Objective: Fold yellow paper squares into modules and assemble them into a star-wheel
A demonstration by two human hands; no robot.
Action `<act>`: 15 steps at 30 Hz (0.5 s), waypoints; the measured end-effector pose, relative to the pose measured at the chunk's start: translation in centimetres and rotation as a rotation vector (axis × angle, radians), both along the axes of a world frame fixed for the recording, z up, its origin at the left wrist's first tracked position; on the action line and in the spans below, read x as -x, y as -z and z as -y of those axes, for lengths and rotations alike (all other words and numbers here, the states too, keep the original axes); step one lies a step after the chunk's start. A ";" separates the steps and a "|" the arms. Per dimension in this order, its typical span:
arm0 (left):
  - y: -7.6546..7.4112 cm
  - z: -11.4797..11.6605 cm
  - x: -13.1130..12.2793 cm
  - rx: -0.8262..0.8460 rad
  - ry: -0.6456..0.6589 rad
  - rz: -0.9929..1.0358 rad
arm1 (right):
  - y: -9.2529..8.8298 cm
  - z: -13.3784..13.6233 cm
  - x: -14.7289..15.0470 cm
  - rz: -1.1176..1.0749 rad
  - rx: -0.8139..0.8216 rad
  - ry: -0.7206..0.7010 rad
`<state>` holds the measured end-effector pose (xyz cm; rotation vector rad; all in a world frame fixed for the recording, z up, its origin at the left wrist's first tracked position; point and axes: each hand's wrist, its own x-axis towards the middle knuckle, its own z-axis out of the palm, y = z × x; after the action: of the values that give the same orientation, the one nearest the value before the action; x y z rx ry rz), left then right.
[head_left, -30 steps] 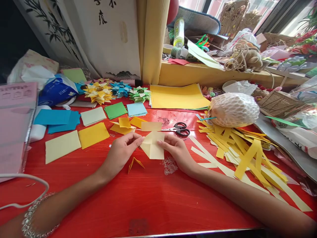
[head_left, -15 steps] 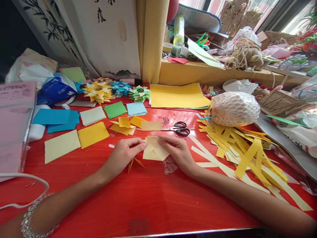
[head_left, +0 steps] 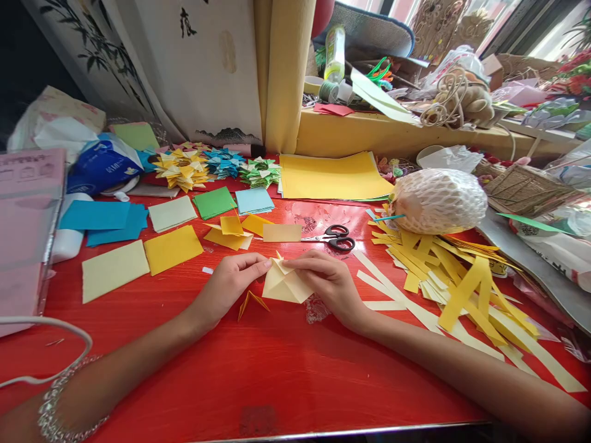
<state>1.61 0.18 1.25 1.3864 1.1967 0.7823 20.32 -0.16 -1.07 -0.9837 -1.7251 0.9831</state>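
Observation:
A pale yellow folded paper piece (head_left: 285, 285) lies on the red table (head_left: 277, 369) between my hands. My left hand (head_left: 226, 288) pinches its left corner with thumb and forefinger. My right hand (head_left: 329, 282) presses its fingers down on the top fold from the right. A small orange folded piece (head_left: 252, 302) lies just below my left hand. Black-handled scissors (head_left: 333, 238) rest just beyond my right hand.
Paper squares in cream (head_left: 114, 271), yellow (head_left: 172, 249), green (head_left: 214, 203) and blue (head_left: 106, 220) lie at left. Folded paper stars (head_left: 184, 170) sit at the back. Yellow strips (head_left: 457, 277) and a netted round object (head_left: 438, 201) crowd the right. A cluttered sill (head_left: 392, 138) runs behind.
The pale yellow paper went from a flat, open cross shape to a tighter folded piece. My right fingers moved left over its top; my left hand stayed at its left corner.

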 end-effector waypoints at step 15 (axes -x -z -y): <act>0.3 -0.4 -0.1 -0.124 0.006 -0.130 | 0.0 -0.1 0.1 0.051 -0.065 -0.007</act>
<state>1.66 0.63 0.96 1.5615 1.2607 0.7834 20.21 -0.11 -1.03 -0.9681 -1.7924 0.9079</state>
